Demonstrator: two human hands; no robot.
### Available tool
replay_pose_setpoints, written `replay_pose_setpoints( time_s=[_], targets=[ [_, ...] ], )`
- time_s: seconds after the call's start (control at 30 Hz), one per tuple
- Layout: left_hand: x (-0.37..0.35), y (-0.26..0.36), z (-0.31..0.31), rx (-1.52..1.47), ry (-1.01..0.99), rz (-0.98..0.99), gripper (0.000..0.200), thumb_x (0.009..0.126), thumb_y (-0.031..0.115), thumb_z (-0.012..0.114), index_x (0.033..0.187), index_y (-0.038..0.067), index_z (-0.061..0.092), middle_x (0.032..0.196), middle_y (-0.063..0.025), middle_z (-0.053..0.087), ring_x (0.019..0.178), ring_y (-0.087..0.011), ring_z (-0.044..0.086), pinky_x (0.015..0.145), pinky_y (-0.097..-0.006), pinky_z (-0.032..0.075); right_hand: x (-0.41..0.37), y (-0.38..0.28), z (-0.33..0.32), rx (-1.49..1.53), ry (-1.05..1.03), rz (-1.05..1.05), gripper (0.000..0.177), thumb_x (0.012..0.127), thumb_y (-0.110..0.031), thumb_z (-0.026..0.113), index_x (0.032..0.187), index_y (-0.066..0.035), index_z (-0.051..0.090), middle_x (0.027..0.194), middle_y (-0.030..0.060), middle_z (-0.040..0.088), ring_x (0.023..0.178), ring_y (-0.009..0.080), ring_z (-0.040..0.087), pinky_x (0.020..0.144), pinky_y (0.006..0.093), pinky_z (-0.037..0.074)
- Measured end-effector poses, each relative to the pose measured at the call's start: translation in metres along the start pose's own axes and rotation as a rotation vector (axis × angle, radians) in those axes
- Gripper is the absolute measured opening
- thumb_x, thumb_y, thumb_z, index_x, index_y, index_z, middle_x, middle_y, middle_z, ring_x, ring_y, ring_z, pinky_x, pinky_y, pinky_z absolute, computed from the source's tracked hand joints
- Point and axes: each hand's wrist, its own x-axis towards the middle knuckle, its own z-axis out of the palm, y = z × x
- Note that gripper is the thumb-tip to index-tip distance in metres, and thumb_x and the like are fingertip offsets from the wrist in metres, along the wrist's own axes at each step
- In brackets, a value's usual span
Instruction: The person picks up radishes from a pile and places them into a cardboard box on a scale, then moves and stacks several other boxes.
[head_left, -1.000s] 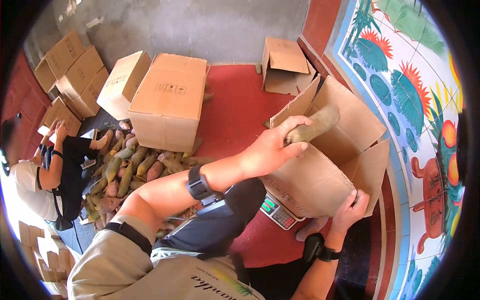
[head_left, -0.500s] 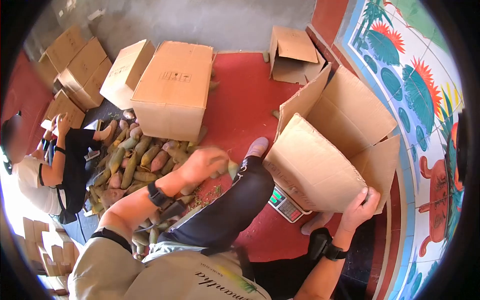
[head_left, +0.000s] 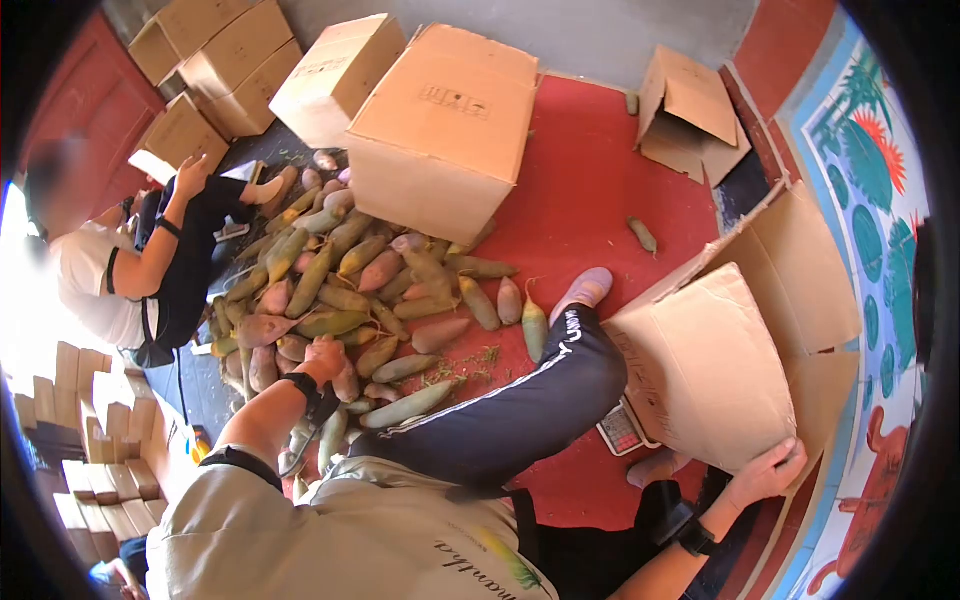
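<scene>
My left hand [head_left: 325, 358] is down in the pile of green and pinkish radishes [head_left: 425, 268], its fingers curled on a pinkish radish [head_left: 346, 382]; part of the grip is hidden. My right hand [head_left: 768, 472] grips the near edge of an open cardboard box [head_left: 705, 365], whose flaps stand up. The box sits tilted on a digital scale [head_left: 625, 428], which shows only partly beneath it. Inside the box, the bottom is out of view.
A large closed carton [head_left: 440, 130] stands behind the pile, beside a smaller carton [head_left: 338, 80]. Another open carton [head_left: 690, 115] lies near the wall. A co-worker [head_left: 115, 265] sits at the left. One loose radish [head_left: 642, 235] lies on the red floor.
My left hand has come down from over the pile near my knee to the radishes further left. The view has shifted left and down. My right hand stays on the box.
</scene>
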Motion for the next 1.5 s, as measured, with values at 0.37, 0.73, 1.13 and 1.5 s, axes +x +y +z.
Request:
replay_pose_setpoints(
  time_s=[0.37,0.73,1.13,1.5],
  targets=[
    [0.008,-0.048,-0.007,0.071,0.297,-0.164,0.062,0.068,0.024,0.068,0.124,0.011,0.045,0.132,-0.0111,0.036,0.129,-0.029,0.025,0.102,-0.0488,0.025,0.006,0.005,0.0,-0.095,0.041,-0.147,0.023,0.091,-0.017,0.05,0.088,0.005,0.056,0.082,0.0149,0.058,0.072,0.0253,0.054,0.066,0.0335,0.045],
    [0.011,-0.079,-0.005,0.431,0.216,-0.002,0.024,0.078,0.014,0.051,0.098,0.011,0.063,0.106,-0.0111,0.048,0.108,-0.0283,0.041,0.099,-0.0493,0.025,0.005,0.004,0.003,-0.128,0.069,-0.112,0.024,0.091,-0.018,0.051,0.088,0.005,0.057,0.081,0.0149,0.058,0.071,0.0248,0.054,0.066,0.0335,0.045],
    [0.031,-0.078,-0.026,0.263,0.308,-0.112,0.024,0.082,0.027,0.05,0.085,0.01,0.067,0.1,-0.0091,0.062,0.108,-0.0251,0.049,0.08,-0.0413,0.043,0.0,0.008,0.005,-0.006,0.012,0.005,0.02,0.09,-0.014,0.049,0.091,0.006,0.052,0.086,0.0149,0.055,0.08,0.0259,0.052,0.076,0.034,0.042],
    [0.064,0.012,-0.05,-0.942,-0.02,0.419,0.031,0.089,0.018,0.041,0.113,0.002,0.054,0.084,-0.0026,0.057,0.073,-0.0213,0.056,0.071,-0.0306,0.047,0.0,-0.016,-0.002,0.148,-0.019,0.031,0.015,0.089,-0.011,0.049,0.089,0.004,0.051,0.082,0.0119,0.052,0.074,0.0231,0.05,0.071,0.0328,0.042]
  ],
)
